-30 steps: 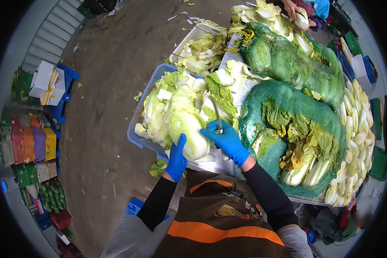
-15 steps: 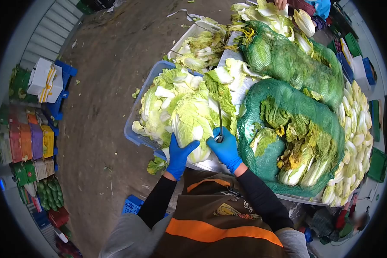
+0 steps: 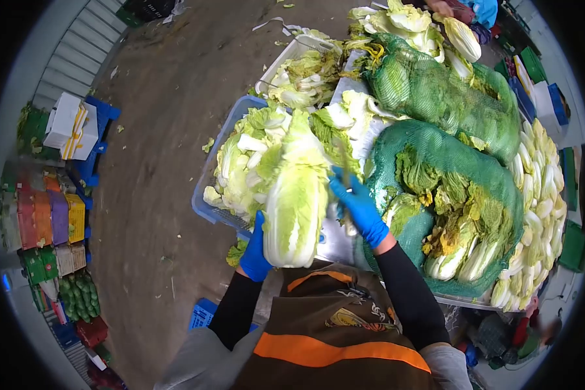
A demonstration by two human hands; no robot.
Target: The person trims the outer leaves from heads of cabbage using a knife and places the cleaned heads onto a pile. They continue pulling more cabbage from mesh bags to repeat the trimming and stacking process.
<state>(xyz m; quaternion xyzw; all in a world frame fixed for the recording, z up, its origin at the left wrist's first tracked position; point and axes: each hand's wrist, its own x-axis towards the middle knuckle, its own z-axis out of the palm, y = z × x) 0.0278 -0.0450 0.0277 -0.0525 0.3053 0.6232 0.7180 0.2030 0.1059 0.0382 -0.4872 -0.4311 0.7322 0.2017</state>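
Note:
A napa cabbage (image 3: 296,211) stands out in front of me, its pale base toward my body and its leafy top pointing away. My left hand (image 3: 256,253), in a blue glove, grips it from the left side near the base; some fingers are hidden behind it. My right hand (image 3: 364,211), also gloved, is closed just right of the cabbage, apart from it. From that fist a knife (image 3: 343,148) points away from me, its blade smeared by motion. Behind the cabbage, a blue plastic crate (image 3: 205,198) is heaped with trimmed cabbage leaves (image 3: 240,149).
Two green mesh sacks of cabbages (image 3: 380,156) lie to the right. Beyond them are rows of pale cabbages (image 3: 533,214). A white basket (image 3: 283,58) of discarded leaves stands at the far side. Another person's hand (image 3: 441,8) shows at the top.
The cabbage has come up and nearer, turned so its full length shows. My left hand moved down and left with it; my right hand moved right, off the cabbage, with the knife.

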